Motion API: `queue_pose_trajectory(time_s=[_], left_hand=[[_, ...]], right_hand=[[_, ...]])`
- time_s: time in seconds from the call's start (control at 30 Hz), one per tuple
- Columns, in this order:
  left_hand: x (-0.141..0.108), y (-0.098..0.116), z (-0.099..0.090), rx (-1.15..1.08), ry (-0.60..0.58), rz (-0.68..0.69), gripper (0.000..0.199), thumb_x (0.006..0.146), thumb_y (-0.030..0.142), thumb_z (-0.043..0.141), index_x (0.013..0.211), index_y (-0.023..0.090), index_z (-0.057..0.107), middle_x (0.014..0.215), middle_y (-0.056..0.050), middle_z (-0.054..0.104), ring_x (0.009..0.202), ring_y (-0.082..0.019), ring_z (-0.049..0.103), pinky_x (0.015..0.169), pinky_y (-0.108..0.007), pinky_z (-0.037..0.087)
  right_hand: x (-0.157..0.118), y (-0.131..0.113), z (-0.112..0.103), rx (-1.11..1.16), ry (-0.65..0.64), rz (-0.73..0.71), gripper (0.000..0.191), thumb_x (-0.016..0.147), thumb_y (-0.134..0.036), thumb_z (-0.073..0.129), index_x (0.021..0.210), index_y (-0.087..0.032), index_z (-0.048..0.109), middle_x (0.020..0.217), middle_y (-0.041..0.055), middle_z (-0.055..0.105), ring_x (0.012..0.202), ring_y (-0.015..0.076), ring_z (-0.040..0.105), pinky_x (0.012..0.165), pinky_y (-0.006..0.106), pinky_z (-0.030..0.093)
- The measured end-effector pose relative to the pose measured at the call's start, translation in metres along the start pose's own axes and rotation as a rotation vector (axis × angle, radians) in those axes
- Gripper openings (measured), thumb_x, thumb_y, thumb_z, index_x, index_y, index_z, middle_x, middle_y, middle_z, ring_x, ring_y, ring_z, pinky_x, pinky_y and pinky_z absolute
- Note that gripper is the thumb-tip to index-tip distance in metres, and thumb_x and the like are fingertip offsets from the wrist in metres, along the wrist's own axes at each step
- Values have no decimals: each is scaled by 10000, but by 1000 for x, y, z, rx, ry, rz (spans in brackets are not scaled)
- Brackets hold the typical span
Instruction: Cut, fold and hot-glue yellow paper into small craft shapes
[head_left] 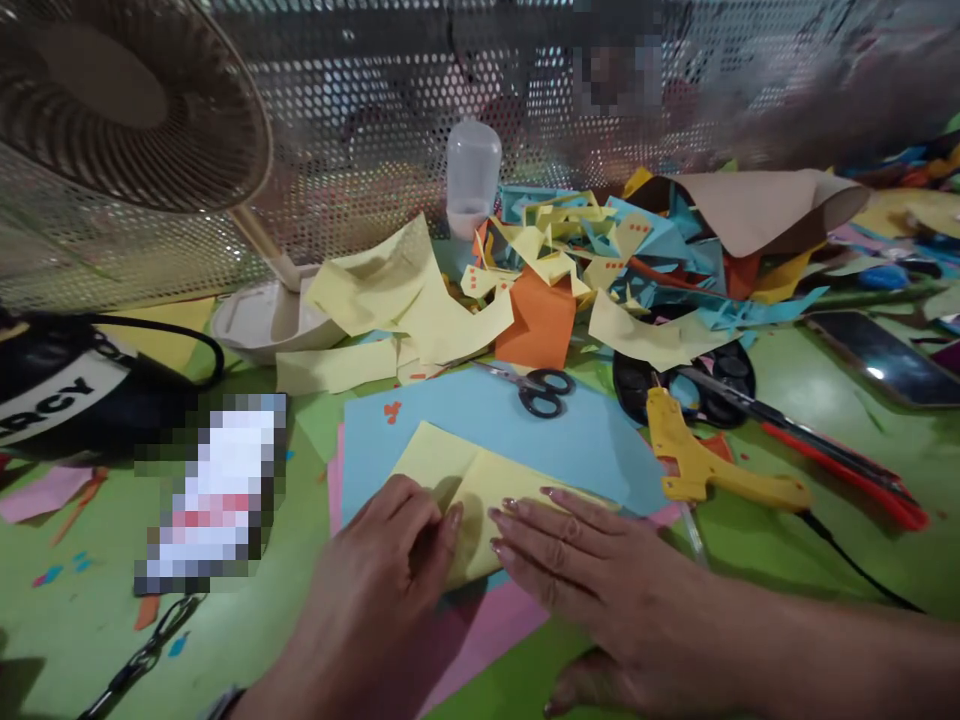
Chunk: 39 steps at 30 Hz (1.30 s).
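A folded yellow paper lies on a large blue sheet, with pink paper beneath. My left hand has its fingers curled, thumb and forefinger pinching the near-left part of the yellow paper. Flat across its right side rests my right hand, fingers stretched out and pressing on the surface. Beyond the hands, black-handled scissors sit on the blue sheet. A yellow hot glue gun is right of that sheet. Small orange paper bits are on the blue.
A fan stands at the back left, near a black bag. At left is a badge with a cord. Paper scraps heap at the back beside a clear bottle. A red utility knife and phone lie right.
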<state>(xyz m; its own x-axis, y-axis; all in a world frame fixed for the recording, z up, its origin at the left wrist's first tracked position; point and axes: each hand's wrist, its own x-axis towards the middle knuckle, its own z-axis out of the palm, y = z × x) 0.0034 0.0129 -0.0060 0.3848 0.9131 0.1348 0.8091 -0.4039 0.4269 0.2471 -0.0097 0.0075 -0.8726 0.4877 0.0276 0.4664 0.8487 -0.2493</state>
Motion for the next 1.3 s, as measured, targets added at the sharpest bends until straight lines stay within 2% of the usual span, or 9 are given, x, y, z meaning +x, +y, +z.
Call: queue_pose_trajectory(time_s=[0.13, 0.27, 0.47, 0.7, 0.83, 1.07, 1.3], left_hand=[[0, -2, -1, 27, -1, -4, 288, 930, 342, 427, 689, 204, 502, 719, 5, 507, 570, -117, 522, 514, -265, 392], [2, -2, -2, 44, 28, 1, 296, 928, 337, 423, 679, 204, 513, 710, 7, 523, 551, -111, 522, 501, -248, 393], [4, -1, -3, 68, 29, -4, 315, 927, 335, 403, 666, 205, 520, 713, -2, 545, 551, -112, 525, 497, -243, 394], [1, -7, -2, 72, 5, 5, 312, 914, 373, 415, 684, 203, 539, 742, 3, 564, 544, -103, 532, 488, -232, 386], [2, -7, -2, 78, -1, 13, 318, 921, 391, 408, 694, 206, 532, 733, 5, 562, 544, -105, 540, 487, -232, 388], [3, -4, -2, 75, 26, 12, 298, 928, 333, 420, 670, 206, 500, 716, 3, 544, 550, -106, 533, 488, -234, 390], [4, -3, -2, 38, 4, -14, 276, 924, 312, 439, 674, 204, 485, 723, 8, 522, 552, -106, 518, 487, -242, 378]], right_hand=[[-1, 1, -2, 37, -17, 5, 721, 931, -536, 363, 1470, -79, 219, 1540, 99, 194, 1435, 229, 76, 1180, 410, -12], [-1, 1, -3, 89, -35, 23, 730, 926, -533, 376, 1467, -67, 224, 1539, 105, 194, 1433, 227, 83, 1184, 384, 26], [1, 1, -1, 146, -15, 35, 744, 917, -531, 405, 1461, -55, 232, 1524, 129, 242, 1430, 234, 101, 1183, 402, 66], [4, 1, -2, 204, -70, 64, 761, 924, -551, 361, 1461, -32, 213, 1538, 146, 170, 1433, 226, 58, 1179, 385, 25], [4, 0, -2, 235, -56, 60, 767, 923, -554, 358, 1462, -30, 207, 1533, 157, 175, 1433, 220, 40, 1176, 395, 27], [2, 1, -2, 244, -64, 65, 735, 925, -506, 406, 1477, -73, 185, 1524, 135, 208, 1430, 226, 62, 1181, 408, 47], [1, 2, 1, 219, -67, 61, 742, 921, -486, 435, 1483, -91, 156, 1538, 112, 178, 1433, 216, 46, 1185, 400, 49]])
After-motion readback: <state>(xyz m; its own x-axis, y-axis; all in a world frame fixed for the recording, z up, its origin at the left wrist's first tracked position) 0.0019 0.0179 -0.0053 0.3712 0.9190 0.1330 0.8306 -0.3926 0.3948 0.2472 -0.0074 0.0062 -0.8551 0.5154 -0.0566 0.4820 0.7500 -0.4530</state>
